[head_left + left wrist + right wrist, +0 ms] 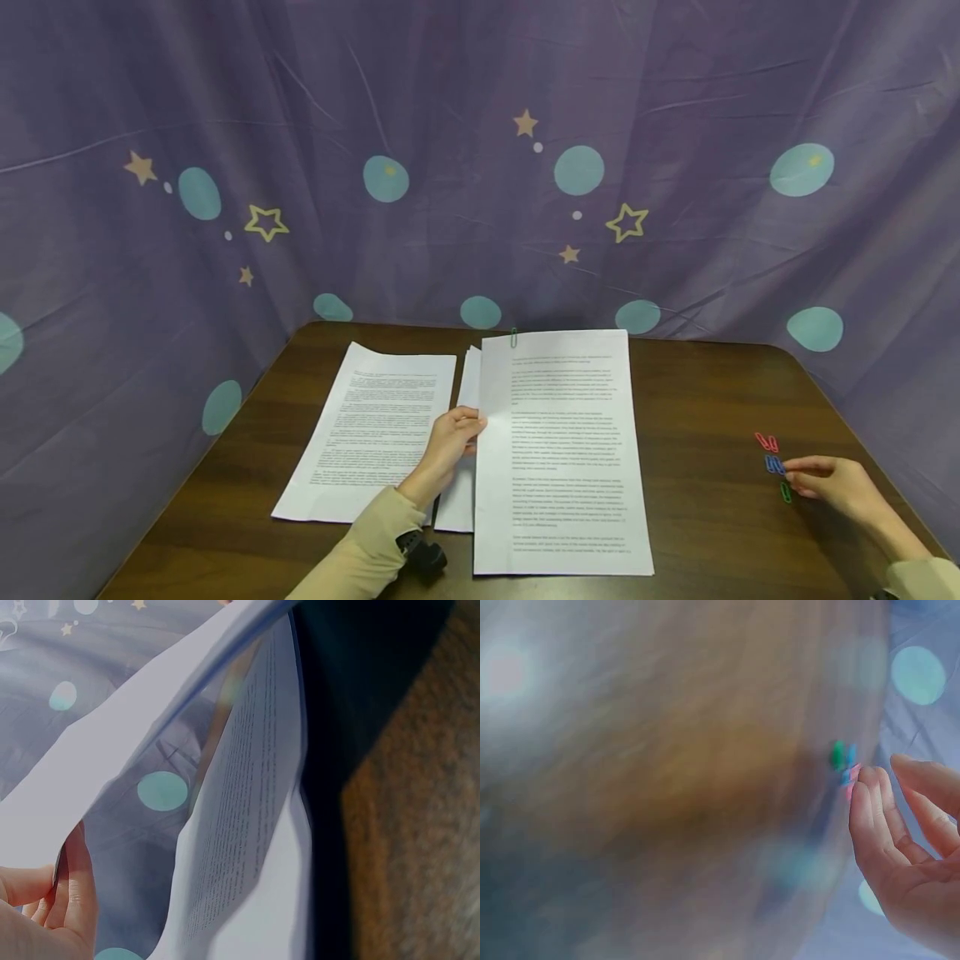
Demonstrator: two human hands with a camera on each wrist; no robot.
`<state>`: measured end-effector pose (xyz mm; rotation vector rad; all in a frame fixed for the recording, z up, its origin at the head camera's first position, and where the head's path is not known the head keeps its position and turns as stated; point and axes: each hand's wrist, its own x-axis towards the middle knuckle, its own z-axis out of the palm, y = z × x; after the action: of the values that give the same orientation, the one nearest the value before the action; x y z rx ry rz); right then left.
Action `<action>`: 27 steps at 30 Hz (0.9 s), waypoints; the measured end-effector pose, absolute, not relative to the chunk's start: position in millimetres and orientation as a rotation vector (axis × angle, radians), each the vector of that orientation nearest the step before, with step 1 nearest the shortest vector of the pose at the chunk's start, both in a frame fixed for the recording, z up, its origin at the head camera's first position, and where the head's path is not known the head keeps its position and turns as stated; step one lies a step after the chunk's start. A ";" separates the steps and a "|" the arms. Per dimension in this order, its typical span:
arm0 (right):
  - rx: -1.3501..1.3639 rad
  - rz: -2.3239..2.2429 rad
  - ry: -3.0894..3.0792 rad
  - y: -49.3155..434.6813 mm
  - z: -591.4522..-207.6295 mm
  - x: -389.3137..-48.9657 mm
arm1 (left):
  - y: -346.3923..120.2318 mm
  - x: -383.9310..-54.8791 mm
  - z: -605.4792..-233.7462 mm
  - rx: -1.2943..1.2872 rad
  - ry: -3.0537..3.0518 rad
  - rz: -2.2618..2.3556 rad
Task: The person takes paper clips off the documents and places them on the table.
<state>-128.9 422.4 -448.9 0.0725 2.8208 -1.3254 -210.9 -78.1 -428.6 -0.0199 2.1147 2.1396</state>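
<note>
My left hand (pixel 452 436) pinches the left edge of a printed paper stack (pixel 558 467) between thumb and fingers. The stack carries a green paper clip (pixel 513 337) at its top edge. In the left wrist view, the left hand (pixel 56 900) holds the edge of the paper (pixel 142 727), which is raised. At the right of the table, my right hand (pixel 836 487) reaches over blue paper clips (pixel 774 464), its fingertips close to them. In the right wrist view, the thumb of the right hand (pixel 907 847) stands apart from its fingers, and nothing shows between them.
Red paper clips (pixel 767 442) lie just behind the blue ones, and another green paper clip (pixel 786 492) lies in front. Another printed stack (pixel 375 433) lies at the left, with more sheets (pixel 456 496) partly under the held stack. A patterned curtain (pixel 465 225) hangs behind the wooden table (pixel 705 400).
</note>
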 end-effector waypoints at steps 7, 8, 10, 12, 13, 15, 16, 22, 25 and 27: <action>-0.059 -1.303 2.914 399.9 -427.5 -145.7 | -79.2 -211.6 -428.5 -0.013 2.125 2.142; -0.071 -1.305 2.927 396.0 -424.3 -148.3 | -79.0 -211.8 -428.5 -0.021 2.120 2.144; -0.098 -1.320 2.937 388.1 -418.1 -153.9 | -78.8 -212.3 -429.0 -0.030 2.111 2.147; -0.106 -1.332 2.944 379.7 -411.7 -159.8 | -78.7 -212.8 -429.4 -0.036 2.102 2.148; -0.110 -1.338 2.948 375.2 -408.8 -162.9 | -78.8 -212.7 -429.1 -0.032 2.096 2.150; -0.133 -1.365 2.944 365.8 -403.1 -169.0 | -78.8 -212.4 -427.7 -0.026 2.088 2.152; -0.144 -1.372 2.946 361.1 -400.3 -171.8 | -78.7 -211.3 -425.5 -0.025 2.085 2.150; -0.274 -1.450 2.932 333.4 -386.4 -184.1 | -75.9 -200.3 -408.1 -0.017 2.087 2.151; -0.310 -1.480 2.919 318.9 -379.3 -187.8 | -75.5 -198.2 -406.4 -0.012 2.087 2.155; -0.337 -1.495 2.920 308.6 -375.1 -191.3 | -75.5 -198.0 -406.9 -0.010 2.086 2.156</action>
<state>-191.3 308.6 -375.1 -0.3369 2.9201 -1.4950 -198.0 -75.5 -406.9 -0.0100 2.0858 2.1556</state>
